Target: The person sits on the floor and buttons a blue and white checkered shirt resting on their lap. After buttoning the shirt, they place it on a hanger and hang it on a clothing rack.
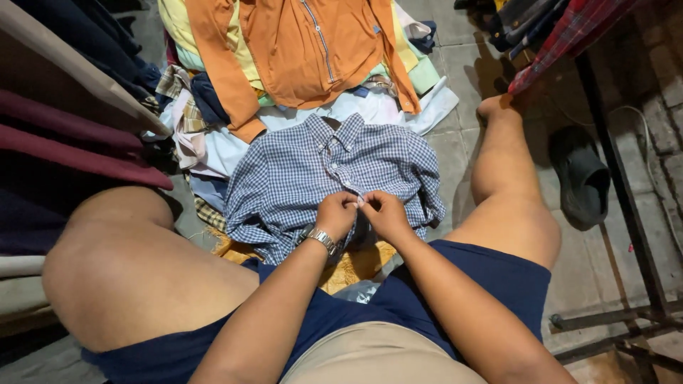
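Observation:
A blue and white checked shirt [299, 174] lies spread flat on the floor between my legs, collar away from me. My left hand [336, 213], with a metal watch on the wrist, pinches the shirt's front placket near its lower buttons. My right hand [384, 213] pinches the same placket right beside it, fingertips of both hands meeting. Beyond the checked shirt an orange shirt [313, 50] lies on top of a pile of clothes.
Several folded garments [206, 135] are stacked at the left of the pile. A dark slipper [582, 178] lies on the tiled floor at right, by a metal rack frame [626, 206]. Dark and maroon fabric [64, 135] hangs at the left. A yellow cloth [356, 263] lies under the checked shirt.

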